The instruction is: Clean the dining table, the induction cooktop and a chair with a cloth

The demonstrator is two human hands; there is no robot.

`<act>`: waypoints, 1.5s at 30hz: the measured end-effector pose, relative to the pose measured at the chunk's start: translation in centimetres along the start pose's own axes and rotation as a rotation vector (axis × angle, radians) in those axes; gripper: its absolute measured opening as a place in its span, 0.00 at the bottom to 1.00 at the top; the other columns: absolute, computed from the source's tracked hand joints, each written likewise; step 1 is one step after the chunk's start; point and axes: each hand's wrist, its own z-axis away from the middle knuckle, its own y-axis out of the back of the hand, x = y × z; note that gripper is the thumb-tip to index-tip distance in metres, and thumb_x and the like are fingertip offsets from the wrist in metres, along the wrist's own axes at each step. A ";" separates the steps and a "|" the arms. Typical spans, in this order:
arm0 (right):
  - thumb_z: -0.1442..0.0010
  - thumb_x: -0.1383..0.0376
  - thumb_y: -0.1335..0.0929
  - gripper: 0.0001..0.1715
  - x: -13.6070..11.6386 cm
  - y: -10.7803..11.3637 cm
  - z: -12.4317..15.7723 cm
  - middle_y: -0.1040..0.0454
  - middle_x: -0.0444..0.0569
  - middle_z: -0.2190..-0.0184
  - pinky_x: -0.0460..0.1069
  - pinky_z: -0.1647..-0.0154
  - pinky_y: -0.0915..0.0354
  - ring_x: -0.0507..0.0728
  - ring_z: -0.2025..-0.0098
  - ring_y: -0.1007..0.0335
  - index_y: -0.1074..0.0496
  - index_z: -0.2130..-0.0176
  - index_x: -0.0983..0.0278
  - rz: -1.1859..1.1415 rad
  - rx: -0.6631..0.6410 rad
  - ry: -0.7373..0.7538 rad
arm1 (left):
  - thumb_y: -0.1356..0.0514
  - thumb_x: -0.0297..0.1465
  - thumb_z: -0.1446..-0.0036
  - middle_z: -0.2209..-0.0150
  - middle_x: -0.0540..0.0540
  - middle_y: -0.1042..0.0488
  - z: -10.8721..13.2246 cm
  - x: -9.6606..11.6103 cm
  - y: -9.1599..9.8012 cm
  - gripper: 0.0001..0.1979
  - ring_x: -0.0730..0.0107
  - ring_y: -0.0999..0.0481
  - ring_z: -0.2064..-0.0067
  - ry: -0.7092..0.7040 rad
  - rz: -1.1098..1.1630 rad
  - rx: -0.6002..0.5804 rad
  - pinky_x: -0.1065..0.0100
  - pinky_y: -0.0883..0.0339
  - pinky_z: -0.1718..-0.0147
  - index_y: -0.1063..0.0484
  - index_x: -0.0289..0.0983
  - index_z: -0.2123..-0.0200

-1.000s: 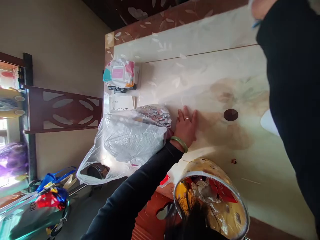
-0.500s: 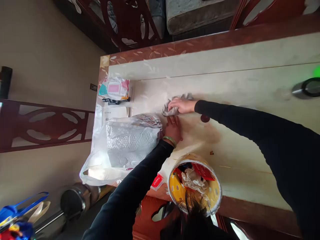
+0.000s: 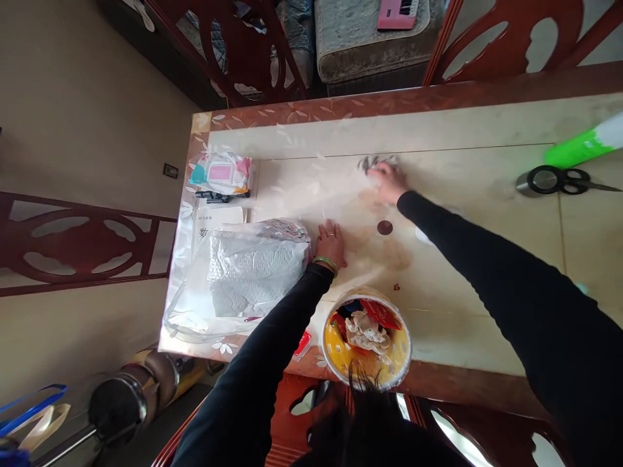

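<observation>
My right hand (image 3: 390, 184) grips a crumpled grey cloth (image 3: 374, 162), pressed to the pale top of the table (image 3: 296, 185) toward its far side; both are slightly blurred. My left hand (image 3: 331, 245) rests flat on the table with its fingers spread, a ring and a green bangle on it. Right beside that hand lies a silvery padded package (image 3: 257, 269) in a clear plastic bag. A round dark spot (image 3: 385, 227) and brownish stains show on the table below my right hand.
Near me stands a yellow bin (image 3: 335, 353) holding crumpled waste. Wet wipes (image 3: 221, 174), a black clip-like object (image 3: 221, 196) and a booklet (image 3: 207, 220) lie at the left. Scissors (image 3: 577, 181), a roll of tape (image 3: 542, 180) and a green-white bottle-like object (image 3: 579, 148) are at the right.
My right hand has swept the cloth right and away from me, apart from my left hand. My left hand stays beside the package. The view has shifted, showing more at the right.
</observation>
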 end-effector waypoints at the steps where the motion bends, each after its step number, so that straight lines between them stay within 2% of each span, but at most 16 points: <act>1: 0.37 0.70 0.27 0.33 -1.8 -1.1 2.5 0.35 0.57 0.31 0.66 0.31 0.37 0.73 0.35 0.35 0.26 0.34 0.61 0.012 -0.014 0.007 | 0.19 0.39 0.53 0.20 0.23 0.61 0.1 0.0 0.2 0.67 0.29 0.53 0.21 0.004 0.004 -0.001 0.50 0.40 0.28 0.53 0.29 0.20; 4: 0.38 0.75 0.31 0.36 -6.0 -2.8 8.9 0.33 0.57 0.31 0.63 0.34 0.33 0.73 0.37 0.34 0.27 0.33 0.59 0.075 -0.034 0.068 | 0.19 0.40 0.52 0.20 0.23 0.61 0.5 0.1 0.5 0.67 0.30 0.54 0.20 0.006 0.006 -0.008 0.50 0.42 0.27 0.54 0.29 0.20; 6: 0.35 0.76 0.34 0.35 -6.7 -2.4 10.3 0.31 0.57 0.33 0.62 0.35 0.33 0.70 0.37 0.33 0.28 0.32 0.59 0.106 -0.017 0.096 | 0.20 0.41 0.51 0.20 0.24 0.61 0.6 0.1 0.5 0.67 0.31 0.55 0.20 0.007 0.002 -0.013 0.50 0.43 0.27 0.55 0.29 0.20; 8: 0.32 0.74 0.37 0.32 -5.8 -1.3 8.4 0.29 0.57 0.34 0.60 0.36 0.33 0.68 0.38 0.33 0.26 0.33 0.59 0.107 0.018 0.071 | 0.20 0.41 0.52 0.20 0.24 0.62 0.6 0.0 0.2 0.68 0.31 0.55 0.20 0.011 0.003 -0.018 0.50 0.43 0.27 0.56 0.29 0.20; 12: 0.27 0.72 0.40 0.25 -3.7 0.2 0.6 0.27 0.63 0.38 0.62 0.35 0.38 0.67 0.39 0.35 0.22 0.40 0.69 0.046 0.199 -0.155 | 0.19 0.41 0.54 0.19 0.25 0.64 0.1 -0.2 -0.4 0.70 0.32 0.56 0.20 0.005 0.038 -0.002 0.50 0.44 0.26 0.57 0.29 0.20; 14: 0.27 0.72 0.41 0.25 -4.0 -0.2 -0.2 0.26 0.64 0.40 0.63 0.36 0.38 0.67 0.40 0.35 0.21 0.41 0.71 0.025 0.250 -0.248 | 0.18 0.41 0.56 0.19 0.25 0.63 0.0 -0.2 -0.5 0.70 0.32 0.57 0.20 -0.001 0.062 0.008 0.49 0.44 0.26 0.56 0.30 0.20; 19: 0.32 0.72 0.39 0.29 -6.5 -2.3 9.4 0.25 0.56 0.37 0.61 0.36 0.33 0.68 0.39 0.31 0.21 0.39 0.62 0.041 0.151 -0.122 | 0.18 0.38 0.56 0.19 0.24 0.63 0.3 -0.1 0.0 0.69 0.32 0.56 0.20 0.016 0.092 -0.006 0.48 0.43 0.27 0.54 0.31 0.20; 21: 0.34 0.73 0.39 0.31 -6.6 -2.6 10.9 0.25 0.56 0.37 0.60 0.34 0.34 0.68 0.37 0.32 0.22 0.37 0.62 0.031 0.147 -0.087 | 0.18 0.37 0.56 0.19 0.24 0.63 0.4 0.0 0.1 0.69 0.32 0.56 0.20 0.020 0.088 -0.003 0.48 0.43 0.27 0.55 0.31 0.20; 26: 0.31 0.70 0.40 0.29 -5.1 -1.2 2.9 0.25 0.60 0.36 0.62 0.31 0.36 0.69 0.35 0.33 0.21 0.39 0.67 -0.015 0.210 -0.231 | 0.18 0.37 0.57 0.19 0.24 0.63 0.0 -0.1 -0.5 0.70 0.30 0.56 0.20 0.008 0.110 0.006 0.47 0.43 0.27 0.55 0.31 0.20; 28: 0.31 0.70 0.39 0.29 -5.2 -1.1 1.8 0.26 0.60 0.35 0.63 0.31 0.37 0.70 0.35 0.33 0.21 0.39 0.68 -0.018 0.221 -0.254 | 0.17 0.37 0.58 0.19 0.24 0.64 -0.1 -0.1 -0.5 0.71 0.30 0.57 0.20 0.004 0.118 0.006 0.47 0.44 0.26 0.55 0.31 0.20; 33: 0.36 0.72 0.37 0.31 -6.7 -2.5 10.9 0.26 0.57 0.35 0.63 0.29 0.36 0.70 0.34 0.31 0.22 0.38 0.63 -0.040 0.125 -0.104 | 0.18 0.36 0.57 0.19 0.24 0.63 0.3 0.1 0.1 0.71 0.30 0.56 0.20 0.022 0.097 -0.009 0.45 0.42 0.27 0.57 0.35 0.19; 35: 0.36 0.72 0.37 0.32 -6.6 -2.7 12.4 0.26 0.56 0.34 0.62 0.28 0.38 0.69 0.33 0.33 0.23 0.37 0.62 -0.060 0.117 -0.081 | 0.18 0.36 0.56 0.19 0.24 0.63 0.4 0.1 0.2 0.71 0.30 0.56 0.20 0.023 0.091 -0.002 0.46 0.42 0.27 0.57 0.34 0.19; 37: 0.35 0.71 0.36 0.30 -5.9 -2.3 10.1 0.26 0.57 0.34 0.62 0.27 0.38 0.69 0.33 0.33 0.23 0.37 0.62 -0.086 0.148 -0.131 | 0.18 0.37 0.56 0.20 0.23 0.63 0.3 0.1 -0.1 0.70 0.30 0.56 0.20 0.021 0.088 0.007 0.47 0.43 0.27 0.56 0.32 0.20; 41: 0.32 0.70 0.37 0.26 -4.2 -1.6 2.1 0.27 0.62 0.35 0.64 0.28 0.40 0.70 0.32 0.34 0.22 0.39 0.68 -0.115 0.271 -0.286 | 0.18 0.38 0.57 0.20 0.23 0.63 -0.2 0.0 -0.8 0.71 0.30 0.56 0.20 0.004 0.079 0.009 0.48 0.43 0.26 0.56 0.29 0.20; 43: 0.32 0.72 0.37 0.27 -4.2 -2.1 2.0 0.27 0.62 0.34 0.64 0.28 0.40 0.70 0.32 0.34 0.22 0.39 0.69 -0.105 0.263 -0.258 | 0.18 0.38 0.57 0.20 0.23 0.64 -0.4 0.0 -0.9 0.71 0.30 0.56 0.20 0.006 0.072 0.010 0.48 0.43 0.27 0.56 0.30 0.20; 45: 0.36 0.74 0.37 0.30 -5.1 -2.8 5.5 0.27 0.58 0.33 0.64 0.27 0.39 0.69 0.31 0.33 0.21 0.39 0.67 -0.113 0.181 -0.164 | 0.18 0.38 0.58 0.20 0.23 0.64 -0.4 0.0 -0.8 0.71 0.29 0.56 0.20 0.016 0.075 0.006 0.47 0.43 0.27 0.55 0.30 0.20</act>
